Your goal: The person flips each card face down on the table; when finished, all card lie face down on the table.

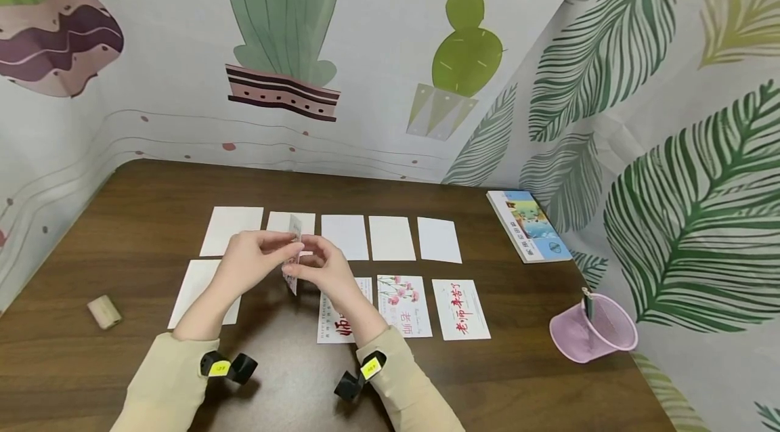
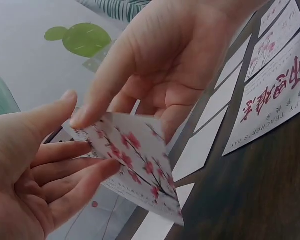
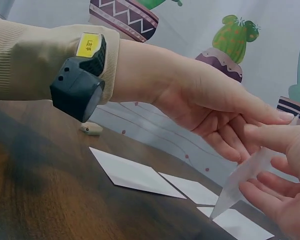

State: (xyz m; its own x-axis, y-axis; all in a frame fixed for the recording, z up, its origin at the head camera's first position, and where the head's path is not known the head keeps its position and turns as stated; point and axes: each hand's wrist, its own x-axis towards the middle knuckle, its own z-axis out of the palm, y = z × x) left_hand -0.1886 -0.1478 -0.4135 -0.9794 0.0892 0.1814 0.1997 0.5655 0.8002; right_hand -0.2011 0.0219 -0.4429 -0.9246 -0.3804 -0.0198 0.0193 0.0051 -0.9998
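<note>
white rectangular paper card with pink blossom print (image 2: 152, 162) could bend or slip if bare left hand (image 1: 252, 256) and bare right hand (image 1: 331, 276), both pinching it, pull unevenly. it's above the brown wooden table (image 1: 518, 384), near edge-on to head view, print toward left wrist camera; visible strip runs near-far, long axis unclear, foreshortened.

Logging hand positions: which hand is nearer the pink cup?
Right: the right hand is to the pink cup's left; the left hand is farther left.

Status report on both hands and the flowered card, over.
Left hand, right hand: both holding the flowered card. Card raised off table. Other cards lying flat nearby; no obstruction seen.
</note>
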